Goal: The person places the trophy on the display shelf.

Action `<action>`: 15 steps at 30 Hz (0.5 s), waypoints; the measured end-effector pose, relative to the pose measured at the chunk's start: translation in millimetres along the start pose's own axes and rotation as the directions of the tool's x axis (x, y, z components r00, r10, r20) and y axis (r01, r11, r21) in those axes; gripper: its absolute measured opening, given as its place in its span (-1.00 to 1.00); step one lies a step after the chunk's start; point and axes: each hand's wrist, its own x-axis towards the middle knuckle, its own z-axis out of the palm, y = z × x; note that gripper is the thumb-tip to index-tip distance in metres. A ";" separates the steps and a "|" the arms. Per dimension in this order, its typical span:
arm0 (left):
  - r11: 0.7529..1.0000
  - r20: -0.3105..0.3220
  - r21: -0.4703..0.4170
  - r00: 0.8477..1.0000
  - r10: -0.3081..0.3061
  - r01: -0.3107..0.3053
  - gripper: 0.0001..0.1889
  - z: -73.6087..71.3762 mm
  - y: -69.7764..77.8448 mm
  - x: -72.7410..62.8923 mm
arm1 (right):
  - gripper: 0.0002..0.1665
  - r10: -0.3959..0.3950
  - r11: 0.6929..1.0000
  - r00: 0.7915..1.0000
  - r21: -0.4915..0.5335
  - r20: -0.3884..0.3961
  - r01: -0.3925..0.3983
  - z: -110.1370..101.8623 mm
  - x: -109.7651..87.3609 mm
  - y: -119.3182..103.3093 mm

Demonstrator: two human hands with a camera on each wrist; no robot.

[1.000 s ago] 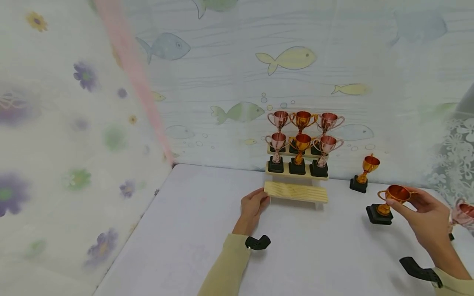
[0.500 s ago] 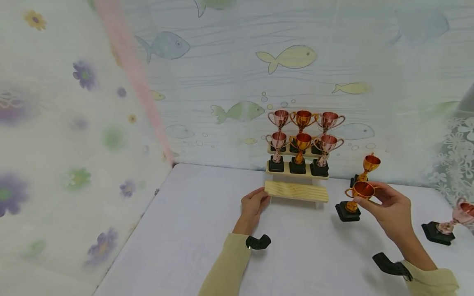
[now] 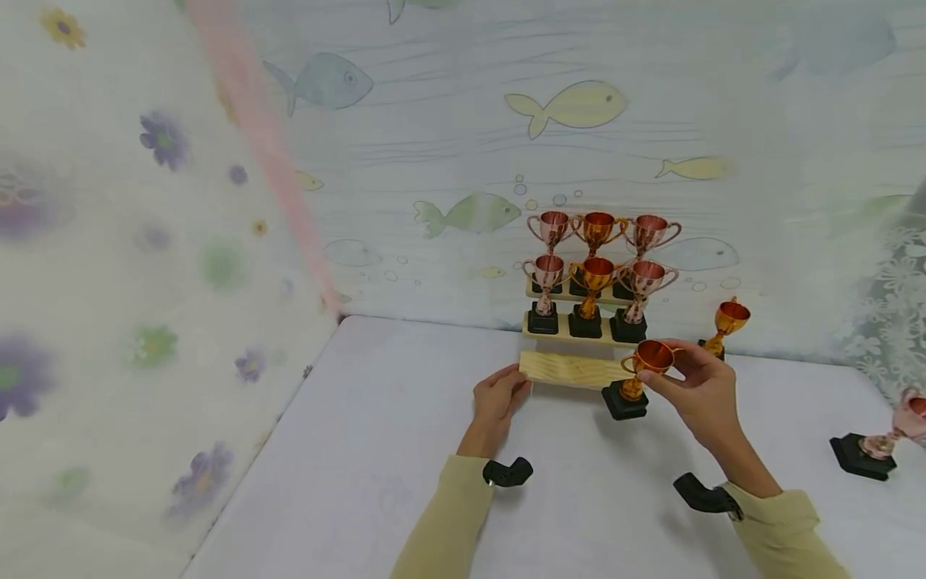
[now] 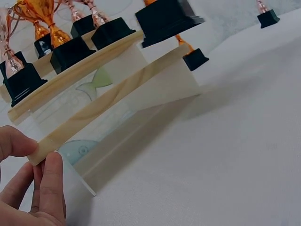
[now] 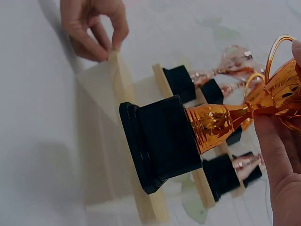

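Note:
My right hand (image 3: pixel 698 392) grips a gold trophy cup (image 3: pixel 653 357) by its bowl. Its black base (image 5: pixel 160 141) hangs in front of the right end of the bare lowest wooden step (image 3: pixel 571 369) of a tiered stand. My left hand (image 3: pixel 499 400) pinches the left end of that step; in the left wrist view the thumb lies above the board (image 4: pixel 103 101) and the fingertips below. On the two upper tiers stand pink and gold trophies, three to a row, such as a gold one (image 3: pixel 589 281) in the middle of the front row.
Behind my right hand another gold trophy (image 3: pixel 731 318) stands near the back edge of the white table (image 3: pixel 362 450). A pink trophy (image 3: pixel 878 445) is at the far right. A fish-printed curtain (image 3: pixel 434 121) hangs behind the stand.
My right hand has carried the gold trophy leftward from the right side of the table to the stand's lowest step. My left hand keeps its hold on the board.

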 end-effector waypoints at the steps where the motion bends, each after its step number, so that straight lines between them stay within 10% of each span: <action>1: 1.000 0.002 -0.006 1.000 0.004 -0.004 -0.65 0.0 0.2 0.4 | -0.51 0.001 1.000 1.000 0.009 -0.001 -0.001 4.5 1.8 0.3; 15: 0.999 0.020 -0.031 1.000 0.009 -0.009 -0.65 -2.0 1.3 1.2 | -0.49 0.043 0.997 0.999 0.063 -0.009 -0.043 59.1 31.6 12.8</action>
